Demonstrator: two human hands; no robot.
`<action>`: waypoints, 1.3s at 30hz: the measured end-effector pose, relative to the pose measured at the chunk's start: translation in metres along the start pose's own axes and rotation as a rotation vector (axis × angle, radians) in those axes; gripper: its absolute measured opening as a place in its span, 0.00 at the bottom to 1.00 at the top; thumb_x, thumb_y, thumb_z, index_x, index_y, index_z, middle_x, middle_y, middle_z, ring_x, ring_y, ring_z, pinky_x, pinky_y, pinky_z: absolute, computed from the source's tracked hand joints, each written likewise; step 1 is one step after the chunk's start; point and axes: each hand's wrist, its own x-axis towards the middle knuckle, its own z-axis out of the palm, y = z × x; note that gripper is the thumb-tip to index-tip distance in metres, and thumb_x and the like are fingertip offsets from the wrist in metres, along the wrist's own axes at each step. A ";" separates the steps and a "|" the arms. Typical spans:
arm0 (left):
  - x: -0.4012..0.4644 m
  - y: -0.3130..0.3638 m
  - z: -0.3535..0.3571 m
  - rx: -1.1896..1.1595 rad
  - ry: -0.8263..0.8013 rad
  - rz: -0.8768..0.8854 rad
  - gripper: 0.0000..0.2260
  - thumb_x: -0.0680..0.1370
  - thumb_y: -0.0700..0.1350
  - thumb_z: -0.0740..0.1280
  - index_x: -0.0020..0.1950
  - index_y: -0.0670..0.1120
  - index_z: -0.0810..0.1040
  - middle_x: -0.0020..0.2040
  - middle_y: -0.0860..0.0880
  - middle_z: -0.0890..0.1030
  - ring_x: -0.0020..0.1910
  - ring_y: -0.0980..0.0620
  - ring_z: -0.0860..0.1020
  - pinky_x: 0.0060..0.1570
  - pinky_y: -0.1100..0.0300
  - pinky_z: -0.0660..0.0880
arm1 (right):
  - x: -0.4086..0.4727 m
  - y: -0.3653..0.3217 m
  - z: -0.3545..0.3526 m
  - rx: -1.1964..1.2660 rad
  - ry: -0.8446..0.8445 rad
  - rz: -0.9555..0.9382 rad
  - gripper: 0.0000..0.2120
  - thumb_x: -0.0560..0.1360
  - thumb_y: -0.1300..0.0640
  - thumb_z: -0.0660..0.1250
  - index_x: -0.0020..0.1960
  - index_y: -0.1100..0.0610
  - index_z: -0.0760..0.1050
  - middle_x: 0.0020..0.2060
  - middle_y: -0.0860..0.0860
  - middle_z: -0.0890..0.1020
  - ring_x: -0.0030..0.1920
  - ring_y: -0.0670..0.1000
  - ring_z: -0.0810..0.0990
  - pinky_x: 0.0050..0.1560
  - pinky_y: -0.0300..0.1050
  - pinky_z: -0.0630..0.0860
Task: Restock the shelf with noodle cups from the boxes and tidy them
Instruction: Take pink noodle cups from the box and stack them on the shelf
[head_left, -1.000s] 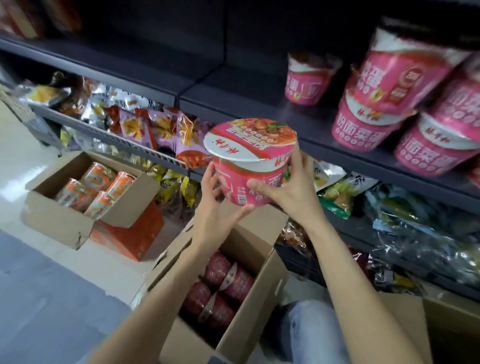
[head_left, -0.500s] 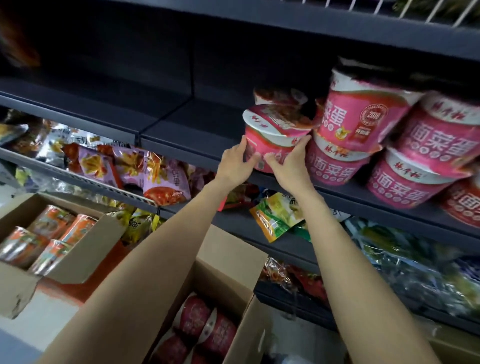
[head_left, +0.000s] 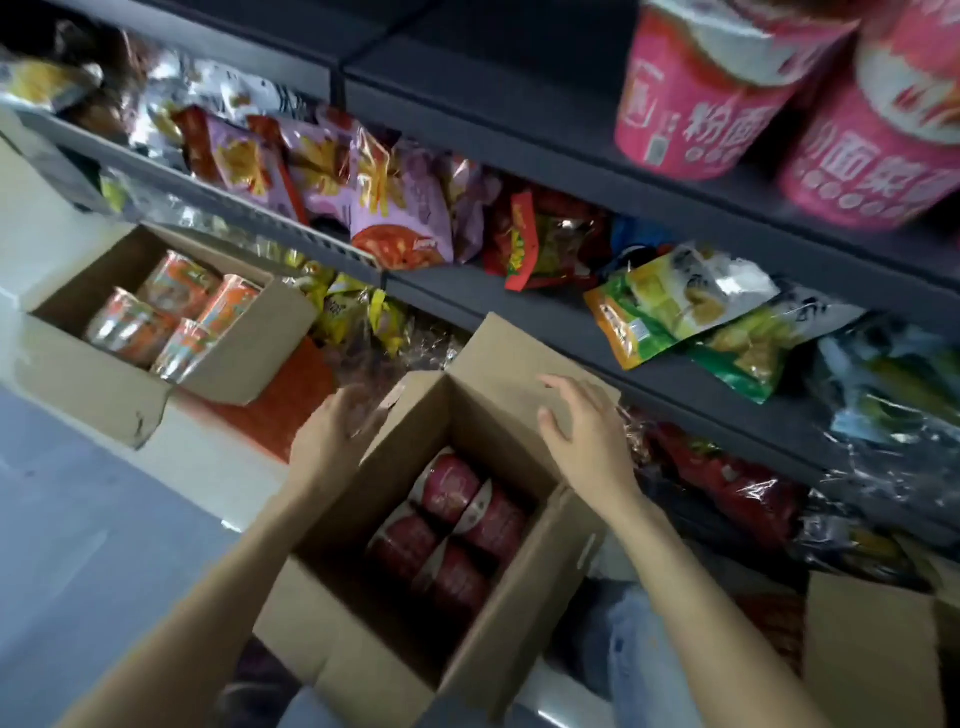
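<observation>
An open cardboard box (head_left: 540, 571) on the floor holds several red-pink noodle cups (head_left: 449, 488) lying on their sides. My left hand (head_left: 337, 431) hovers at the box's left flap, fingers apart and empty. Above the far flap, my right hand (head_left: 582, 431) is spread open and holds nothing. Pink noodle cups (head_left: 696, 104) stand stacked on the dark shelf (head_left: 509, 119) at the upper right. A second open box (head_left: 98, 379) at the left holds orange noodle cups (head_left: 176, 312).
Snack bags (head_left: 374, 197) fill the lower shelf, with green packets (head_left: 675, 312) lying to the right. A red carton (head_left: 291, 400) sits under the left box. Another cardboard box (head_left: 872, 654) stands at the lower right. Grey floor (head_left: 78, 545) spreads to the left.
Both hands set the pink cup on the shelf beside the stacked cups, let go, and came down to the open box. The view tilted downward.
</observation>
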 end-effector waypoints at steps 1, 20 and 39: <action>-0.006 -0.022 0.009 0.078 -0.119 -0.084 0.19 0.77 0.56 0.64 0.65 0.48 0.72 0.61 0.46 0.77 0.58 0.44 0.76 0.53 0.54 0.71 | -0.005 0.003 0.018 -0.008 -0.055 0.010 0.15 0.77 0.61 0.64 0.63 0.57 0.74 0.58 0.52 0.79 0.61 0.53 0.74 0.63 0.47 0.69; -0.075 -0.100 0.073 -0.075 -0.143 -0.231 0.13 0.81 0.49 0.58 0.49 0.45 0.79 0.33 0.50 0.77 0.34 0.50 0.77 0.33 0.62 0.64 | -0.026 0.050 0.235 -0.441 -0.428 0.260 0.23 0.73 0.63 0.64 0.68 0.54 0.69 0.61 0.53 0.76 0.63 0.56 0.72 0.63 0.49 0.68; -0.038 -0.192 0.062 0.050 -0.094 -0.103 0.16 0.77 0.54 0.50 0.51 0.44 0.67 0.31 0.41 0.75 0.32 0.36 0.75 0.31 0.50 0.69 | -0.019 0.102 0.398 -0.790 -0.605 0.265 0.34 0.74 0.45 0.67 0.75 0.58 0.61 0.69 0.60 0.69 0.70 0.60 0.67 0.73 0.57 0.56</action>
